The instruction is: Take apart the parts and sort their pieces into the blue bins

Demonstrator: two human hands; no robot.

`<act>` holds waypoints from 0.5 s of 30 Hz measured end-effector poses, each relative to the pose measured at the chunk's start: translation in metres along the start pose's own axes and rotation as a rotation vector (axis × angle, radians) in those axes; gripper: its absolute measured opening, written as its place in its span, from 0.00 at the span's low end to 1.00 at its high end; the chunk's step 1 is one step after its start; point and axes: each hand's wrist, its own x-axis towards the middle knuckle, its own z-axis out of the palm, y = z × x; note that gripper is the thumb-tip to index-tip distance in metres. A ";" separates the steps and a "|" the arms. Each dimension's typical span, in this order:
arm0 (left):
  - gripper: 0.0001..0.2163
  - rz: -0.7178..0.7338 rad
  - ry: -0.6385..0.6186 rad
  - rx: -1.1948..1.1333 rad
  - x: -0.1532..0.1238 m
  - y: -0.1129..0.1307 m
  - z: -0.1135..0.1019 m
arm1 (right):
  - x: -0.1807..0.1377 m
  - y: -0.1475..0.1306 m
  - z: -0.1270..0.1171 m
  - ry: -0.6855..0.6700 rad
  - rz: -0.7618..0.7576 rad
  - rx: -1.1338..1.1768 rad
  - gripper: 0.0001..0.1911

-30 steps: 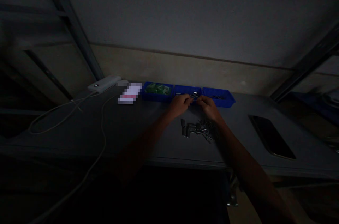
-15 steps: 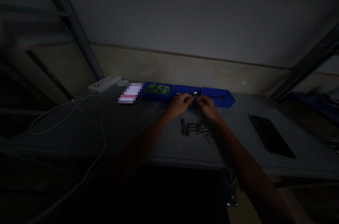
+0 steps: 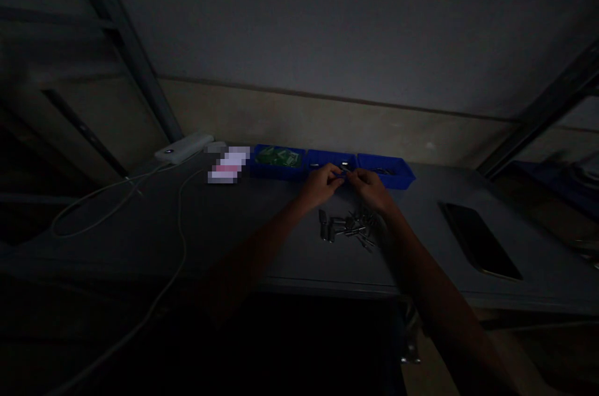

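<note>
Left hand (image 3: 321, 184) and right hand (image 3: 372, 188) close together, fingertips almost touching, pinched on a tiny shiny metal bit (image 3: 344, 173) between them. Too dark and too small to tell which hand really grips it, or which way its long side points. Held just above the front edge of the middle blue plastic tray (image 3: 331, 159), right in the gap between both hands, about as near to one as the other.

Just below the hands, toward the body, a small heap of short grey metal pins (image 3: 349, 227) on the flat grey worktop (image 3: 262, 227); smooth, round, thin, lying every which way.

Further out, left blue plastic tray with green bits (image 3: 278, 159) and right blue plastic tray (image 3: 386, 169), all three side by side. Far right, flat black shiny phone (image 3: 480, 240). Far left, white plastic power block (image 3: 183, 148) with a long soft white cable (image 3: 180, 227).
</note>
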 end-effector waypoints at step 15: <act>0.07 0.149 -0.322 0.576 -0.009 0.009 0.030 | 0.003 0.018 -0.017 0.341 0.089 -0.382 0.20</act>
